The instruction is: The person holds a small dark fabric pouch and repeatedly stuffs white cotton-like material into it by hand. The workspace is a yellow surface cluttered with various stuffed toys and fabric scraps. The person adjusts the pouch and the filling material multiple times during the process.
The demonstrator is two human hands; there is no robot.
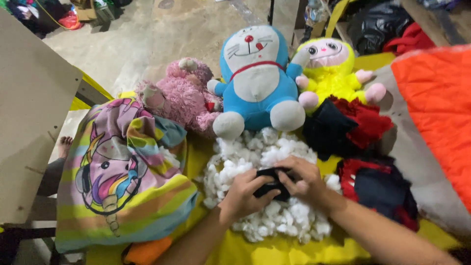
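Observation:
Both of my hands close on a small black fabric piece (271,185) above a heap of white stuffing (255,157). My left hand (244,192) grips its left side, my right hand (304,179) pinches its right side and top. The stuffing lies on a yellow cloth (255,250). Behind the heap sits a blue and white cat plush (257,78), upright and facing me.
A pink fuzzy plush (179,95) lies left of the blue one, a yellow doll plush (333,68) to its right. Black and red fabric pieces (353,122) lie at the right. A striped unicorn pillow (122,172) is at the left, an orange quilted cloth (436,103) at far right.

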